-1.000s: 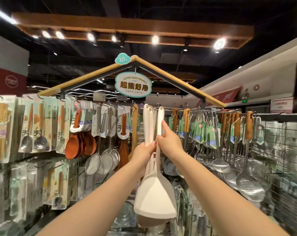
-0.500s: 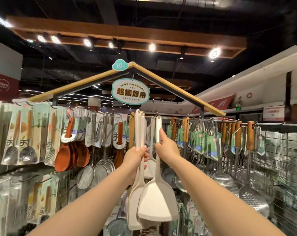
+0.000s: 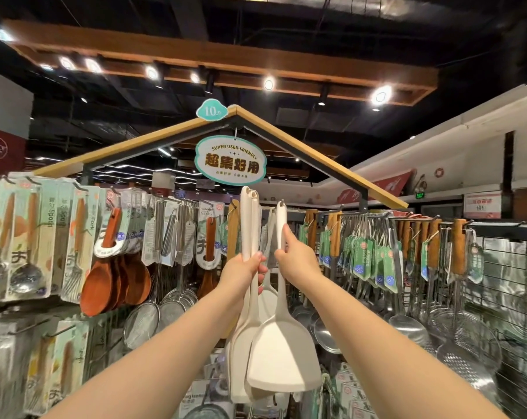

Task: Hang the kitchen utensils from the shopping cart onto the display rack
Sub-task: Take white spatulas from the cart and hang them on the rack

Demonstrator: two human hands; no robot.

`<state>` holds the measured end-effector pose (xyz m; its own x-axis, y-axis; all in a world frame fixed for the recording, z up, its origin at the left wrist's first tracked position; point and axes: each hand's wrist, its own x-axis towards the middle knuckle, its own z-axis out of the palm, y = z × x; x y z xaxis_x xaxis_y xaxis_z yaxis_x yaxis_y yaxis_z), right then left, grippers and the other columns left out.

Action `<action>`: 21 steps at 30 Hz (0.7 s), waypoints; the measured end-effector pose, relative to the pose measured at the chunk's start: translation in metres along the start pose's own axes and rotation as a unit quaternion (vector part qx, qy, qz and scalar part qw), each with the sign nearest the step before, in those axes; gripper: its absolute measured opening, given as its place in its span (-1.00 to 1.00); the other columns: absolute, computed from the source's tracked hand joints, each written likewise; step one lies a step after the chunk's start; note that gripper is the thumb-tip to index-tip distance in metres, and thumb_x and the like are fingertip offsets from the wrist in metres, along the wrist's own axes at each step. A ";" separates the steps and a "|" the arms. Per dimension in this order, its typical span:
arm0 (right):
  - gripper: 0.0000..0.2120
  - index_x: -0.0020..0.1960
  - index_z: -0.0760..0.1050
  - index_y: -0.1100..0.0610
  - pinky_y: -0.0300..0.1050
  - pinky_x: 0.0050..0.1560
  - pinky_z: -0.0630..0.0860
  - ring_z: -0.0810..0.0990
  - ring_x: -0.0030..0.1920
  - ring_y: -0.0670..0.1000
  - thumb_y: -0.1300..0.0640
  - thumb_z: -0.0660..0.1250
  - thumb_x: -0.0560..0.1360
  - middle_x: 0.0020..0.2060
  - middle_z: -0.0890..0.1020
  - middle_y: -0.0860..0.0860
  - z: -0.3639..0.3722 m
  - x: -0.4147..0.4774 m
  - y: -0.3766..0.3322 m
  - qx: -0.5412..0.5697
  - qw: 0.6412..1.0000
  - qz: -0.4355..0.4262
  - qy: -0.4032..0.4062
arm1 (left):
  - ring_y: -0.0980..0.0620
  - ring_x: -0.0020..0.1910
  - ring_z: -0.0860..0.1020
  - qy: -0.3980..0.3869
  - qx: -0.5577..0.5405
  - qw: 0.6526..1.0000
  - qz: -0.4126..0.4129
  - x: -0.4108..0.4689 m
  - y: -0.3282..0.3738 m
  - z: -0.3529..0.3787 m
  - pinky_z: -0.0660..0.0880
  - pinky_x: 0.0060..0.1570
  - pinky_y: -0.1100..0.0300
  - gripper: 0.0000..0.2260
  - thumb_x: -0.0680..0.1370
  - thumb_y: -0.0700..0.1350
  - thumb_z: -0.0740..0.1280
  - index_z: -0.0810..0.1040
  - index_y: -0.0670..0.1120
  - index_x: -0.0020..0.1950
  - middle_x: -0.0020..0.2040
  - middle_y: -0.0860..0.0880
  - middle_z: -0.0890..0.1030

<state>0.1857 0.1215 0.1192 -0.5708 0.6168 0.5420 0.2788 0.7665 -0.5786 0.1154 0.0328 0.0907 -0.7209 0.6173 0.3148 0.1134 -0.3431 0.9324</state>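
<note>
My right hand [image 3: 297, 260] grips the handle of one cream spatula [image 3: 281, 355], held upright, its top end at a rack hook near the middle of the display rack [image 3: 362, 214]. My left hand [image 3: 244, 269] is closed around a bunch of more cream spatulas [image 3: 246, 225], handles up, just left of the single one. Another cream spatula hangs behind them on the rack. The shopping cart is out of view.
Wooden spoons [image 3: 114, 279] and packaged cutlery hang to the left, mesh strainers [image 3: 144, 322] below them. Steel ladles and skimmers [image 3: 407, 325] with green tags fill the hooks to the right. A teal sign [image 3: 230, 160] hangs under the roof-shaped frame.
The view has tilted upward. My right hand has drawn one spatula apart from the bunch and raised its top end to the hook; my left hand keeps the others, now slightly left.
</note>
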 end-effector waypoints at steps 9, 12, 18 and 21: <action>-0.37 0.55 -0.11 -0.06 -0.05 -0.39 0.37 0.48 -0.30 0.09 0.19 0.08 0.56 -0.01 0.59 0.18 0.011 0.028 0.016 -0.074 0.997 0.014 -0.023 | 0.08 -0.30 0.46 -0.010 0.005 1.000 -0.002 0.024 -0.004 -0.006 0.50 -0.30 0.19 -0.84 0.61 -0.10 0.20 0.53 -0.14 0.02 -0.27 -0.01 0.51; -0.36 0.54 -0.14 -0.08 -0.10 -0.46 0.32 0.44 -0.37 0.06 0.22 0.05 0.58 -0.11 0.59 0.16 0.018 0.042 0.025 -0.100 0.995 0.016 -0.023 | 0.09 -0.32 0.45 -0.009 0.014 1.000 0.001 0.037 -0.009 -0.014 0.46 -0.34 0.21 -0.86 0.61 -0.09 0.20 0.51 -0.10 -0.02 -0.28 0.00 0.50; -0.33 0.53 -0.27 -0.10 -0.11 -0.49 0.27 0.42 -0.40 0.05 0.22 0.04 0.60 -0.33 0.49 0.09 0.045 0.071 0.043 -0.135 0.991 0.013 -0.018 | 0.10 -0.39 0.41 -0.001 0.014 1.000 -0.006 0.055 -0.026 -0.024 0.41 -0.34 0.23 -0.89 0.60 -0.13 0.20 0.49 -0.13 -0.02 -0.33 -0.01 0.47; -0.32 0.52 -0.29 -0.11 -0.09 -0.46 0.30 0.45 -0.38 0.05 0.23 0.03 0.59 -0.29 0.50 0.11 0.061 0.090 0.052 -0.144 0.989 0.019 -0.005 | 0.09 -0.36 0.43 0.009 0.023 1.000 -0.017 0.064 -0.035 -0.028 0.44 -0.32 0.21 -0.87 0.59 -0.12 0.23 0.52 -0.14 0.03 -0.32 0.00 0.50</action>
<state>0.1015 0.2057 0.1008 -0.5623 0.6454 0.5170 0.5080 0.7629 -0.4000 0.0458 0.0650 0.0733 -0.7368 0.6154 0.2800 0.1200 -0.2886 0.9499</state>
